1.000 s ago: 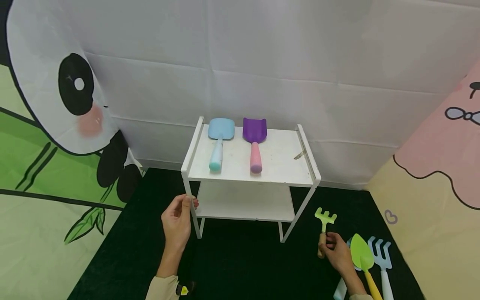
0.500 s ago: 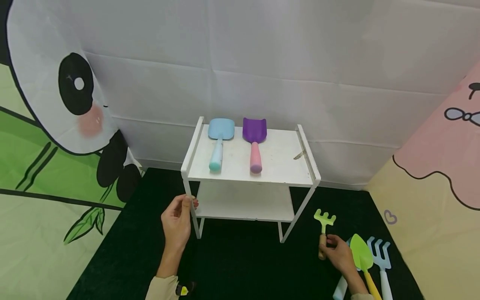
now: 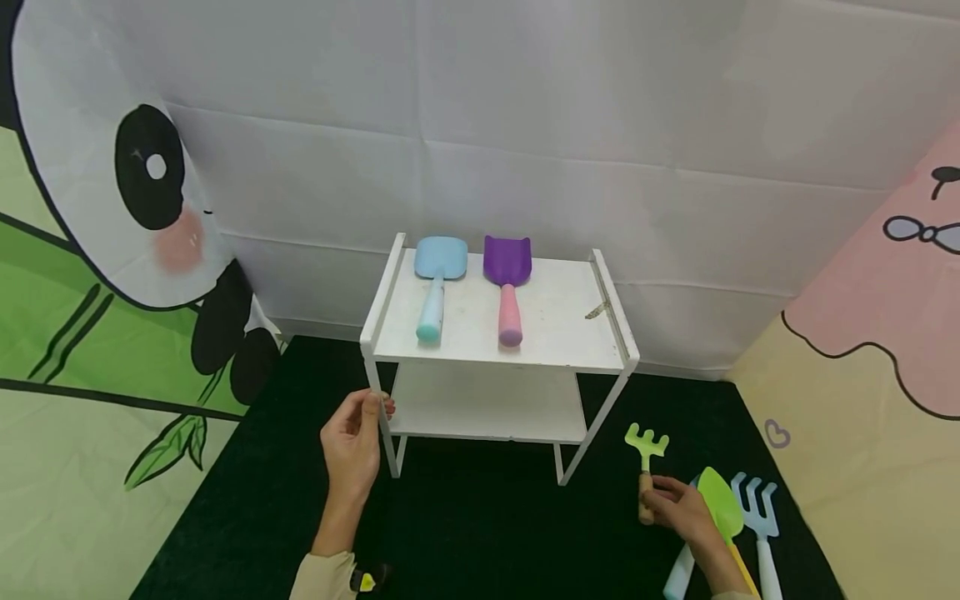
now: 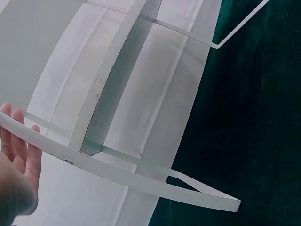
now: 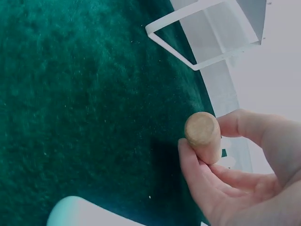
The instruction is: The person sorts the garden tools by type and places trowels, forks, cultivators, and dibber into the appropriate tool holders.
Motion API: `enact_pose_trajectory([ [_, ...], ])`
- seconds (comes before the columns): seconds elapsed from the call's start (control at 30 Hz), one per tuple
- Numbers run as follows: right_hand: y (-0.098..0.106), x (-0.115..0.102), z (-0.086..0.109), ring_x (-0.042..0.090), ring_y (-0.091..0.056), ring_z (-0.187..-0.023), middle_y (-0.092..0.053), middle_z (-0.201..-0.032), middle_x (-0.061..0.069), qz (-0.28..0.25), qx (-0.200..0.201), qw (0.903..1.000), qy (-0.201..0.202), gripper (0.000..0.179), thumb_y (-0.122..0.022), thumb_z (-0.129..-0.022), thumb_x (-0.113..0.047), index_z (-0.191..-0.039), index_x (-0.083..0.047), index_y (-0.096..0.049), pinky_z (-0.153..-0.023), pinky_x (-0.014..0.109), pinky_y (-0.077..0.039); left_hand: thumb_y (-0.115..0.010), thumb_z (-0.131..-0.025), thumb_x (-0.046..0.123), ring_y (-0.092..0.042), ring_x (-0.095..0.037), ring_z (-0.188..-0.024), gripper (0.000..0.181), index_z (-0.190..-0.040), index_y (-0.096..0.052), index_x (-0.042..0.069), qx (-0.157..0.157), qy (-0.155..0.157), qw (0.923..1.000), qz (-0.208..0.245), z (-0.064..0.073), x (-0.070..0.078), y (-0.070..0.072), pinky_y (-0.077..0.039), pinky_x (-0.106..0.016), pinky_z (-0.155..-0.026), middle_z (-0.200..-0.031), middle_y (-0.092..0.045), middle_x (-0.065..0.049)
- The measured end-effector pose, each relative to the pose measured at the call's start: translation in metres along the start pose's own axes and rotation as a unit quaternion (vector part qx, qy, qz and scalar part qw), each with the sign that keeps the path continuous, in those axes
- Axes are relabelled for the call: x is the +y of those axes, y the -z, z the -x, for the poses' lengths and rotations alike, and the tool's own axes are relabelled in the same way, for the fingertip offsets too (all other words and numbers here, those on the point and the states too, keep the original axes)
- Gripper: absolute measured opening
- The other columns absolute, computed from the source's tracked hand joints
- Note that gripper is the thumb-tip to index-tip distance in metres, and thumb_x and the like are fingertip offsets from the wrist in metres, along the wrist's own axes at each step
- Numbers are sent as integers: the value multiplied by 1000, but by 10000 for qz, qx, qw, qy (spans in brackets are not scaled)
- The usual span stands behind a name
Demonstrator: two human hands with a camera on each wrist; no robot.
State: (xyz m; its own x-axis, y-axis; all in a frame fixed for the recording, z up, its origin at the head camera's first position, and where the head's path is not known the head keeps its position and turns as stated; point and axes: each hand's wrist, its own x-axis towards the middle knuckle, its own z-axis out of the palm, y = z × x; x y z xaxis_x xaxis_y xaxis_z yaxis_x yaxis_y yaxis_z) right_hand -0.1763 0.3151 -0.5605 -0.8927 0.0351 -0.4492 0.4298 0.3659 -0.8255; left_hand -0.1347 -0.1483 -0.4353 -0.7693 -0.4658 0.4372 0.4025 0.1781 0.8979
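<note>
A white two-tier shelf [image 3: 495, 362] stands against the wall. My left hand [image 3: 352, 442] holds its front left leg [image 4: 127, 176], with fingertips showing behind the leg in the left wrist view. At the right, my right hand [image 3: 678, 508] pinches the wooden handle [image 5: 202, 129] of a small green hand rake [image 3: 647, 444], tines pointing away from me. Two toy shovels lie on the top shelf: a light blue one [image 3: 441, 258] at the left and a purple one with a pink handle [image 3: 507, 262] near the middle.
Beside my right hand lie a green trowel with a yellow handle [image 3: 722, 504], a light blue fork [image 3: 761, 512] and another tool with a pale blue handle [image 3: 680, 573], partly hidden. Dark green cloth [image 3: 480, 533] covers the floor. Printed cloths [image 3: 862, 400] flank both sides.
My right hand has drawn the green hand rake slightly toward me. The left hand stays on the shelf leg, and the shovels have not moved on the shelf.
</note>
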Motion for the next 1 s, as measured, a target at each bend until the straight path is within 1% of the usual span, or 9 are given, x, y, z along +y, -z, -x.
enact_pose_trajectory([
  [0.1, 0, 1, 3, 23, -69, -96, -62, -122, 27, -240, -91, 9996, -128, 65, -67, -99, -16, -148, 12, -35, -84, 41, -60, -53, -105, -1, -68, -7, -81, 18, -100, -65, -14, 1, -24, 10000, -8, 0, -8, 1, -55, -15, -81, -89, -71, -11],
  [0.2, -2, 2, 8, 25, -70, -96, -62, -121, 25, -435, -142, 9987, -211, 65, -68, -98, -13, -148, 12, -35, -85, 43, -60, -53, -105, -2, -67, -5, -81, 17, -101, -66, -12, 22, -27, 10000, 11, -1, -23, 2, -54, -15, -82, -89, -72, -10],
  [0.27, -3, 2, 11, 26, -70, -96, -62, -121, 26, -520, -151, 9982, -251, 65, -69, -97, -11, -147, 12, -35, -85, 43, -61, -53, -105, -3, -67, -5, -81, 17, -101, -66, -12, 31, -22, 10000, 23, -1, -27, 2, -54, -15, -82, -89, -72, -9],
  [0.3, -4, 2, 13, 27, -70, -96, -61, -121, 26, -552, -147, 9980, -273, 64, -69, -97, -11, -147, 11, -35, -85, 43, -61, -53, -105, -3, -67, -5, -81, 17, -101, -66, -12, 35, -19, 10000, 37, -1, -27, 2, -54, -15, -82, -89, -72, -9],
  [0.43, -6, 3, 17, 28, -70, -97, -61, -123, 28, -538, -80, 9981, -284, 66, -71, -96, -11, -147, 10, -36, -84, 44, -61, -52, -105, -3, -68, -6, -81, 18, -100, -65, -15, -8, -89, 9999, 47, 0, -10, 0, -54, -15, -82, -88, -72, -10],
  [0.53, -7, 3, 20, 26, -70, -98, -59, -127, 29, -394, -35, 9989, -253, 68, -74, -95, -14, -148, 9, -37, -84, 44, -61, -53, -106, -2, -68, -7, -80, 19, -100, -65, -15, -13, -93, 10000, -3, 1, -3, 0, -54, -15, -81, -88, -72, -8],
  [0.73, -8, 2, 30, 27, -70, -98, -55, -134, 32, -364, 63, 9990, -255, 70, -76, -93, -16, -148, 5, -39, -83, 44, -61, -53, -106, 0, -68, -7, -81, 20, -101, -65, -14, 9, 53, 10000, 1, 1, -1, 0, -55, -16, -81, -88, -71, -2],
  [0.93, -10, 1, 38, 28, -71, -97, -51, -138, 35, -362, 61, 9991, -220, 69, -75, -95, -16, -149, 5, -39, -83, 45, -61, -52, -106, 0, -67, -6, -81, 20, -100, -65, -14, 6, -14, 10000, 4, 1, -2, 0, -54, -15, -80, -88, -71, 1],
  [1.0, -11, 1, 40, 28, -71, -97, -51, -139, 35, -360, 83, 9991, -228, 69, -76, -94, -16, -149, 4, -39, -83, 45, -61, -52, -106, -1, -67, -5, -81, 19, -100, -65, -13, 7, -28, 10000, -6, 0, -7, 0, -54, -14, -81, -89, -71, 1],
])
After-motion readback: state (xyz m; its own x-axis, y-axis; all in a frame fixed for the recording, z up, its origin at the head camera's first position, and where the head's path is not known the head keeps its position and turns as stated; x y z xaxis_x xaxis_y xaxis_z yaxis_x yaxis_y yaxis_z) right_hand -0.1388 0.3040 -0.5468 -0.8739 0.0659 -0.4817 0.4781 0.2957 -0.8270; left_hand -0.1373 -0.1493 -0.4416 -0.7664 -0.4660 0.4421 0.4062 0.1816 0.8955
